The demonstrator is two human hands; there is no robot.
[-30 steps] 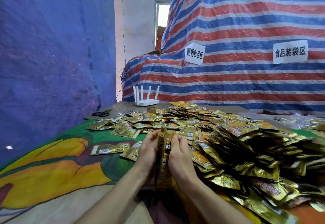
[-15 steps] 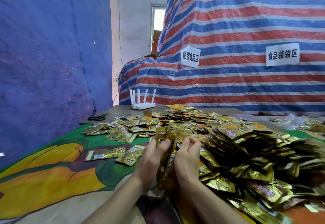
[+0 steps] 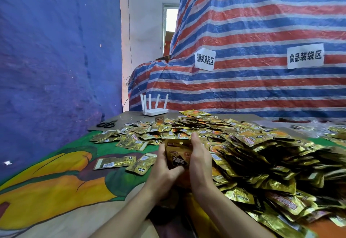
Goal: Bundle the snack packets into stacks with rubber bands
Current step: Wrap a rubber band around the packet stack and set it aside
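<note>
Left grip [image 3: 162, 174] clamped on packet stack [image 3: 177, 158]: thumb laid across lower front face, fingers behind and out of sight.

Packet stack held upright between both grips, printed gold face toward camera, hang-hole edge uppermost, lower end hidden by the grips.

Right grip [image 3: 201, 166] closed on right edge of same stack: thumb extended upward along that edge, fingers hidden behind.

Just beside right grip, on its right: heap of loose packets [image 3: 271, 163], deep and overlapping, spread over right half of bench [image 3: 56, 185] and back to its far edge.

Elsewhere on bench, left to right:
- scissors [image 3: 106, 124], flat at far left corner;
- two single packets [image 3: 114, 163], flat on printed cloth, left of left grip and apart from it;
- white router [image 3: 154, 111], antennas upright, at far edge.
</note>
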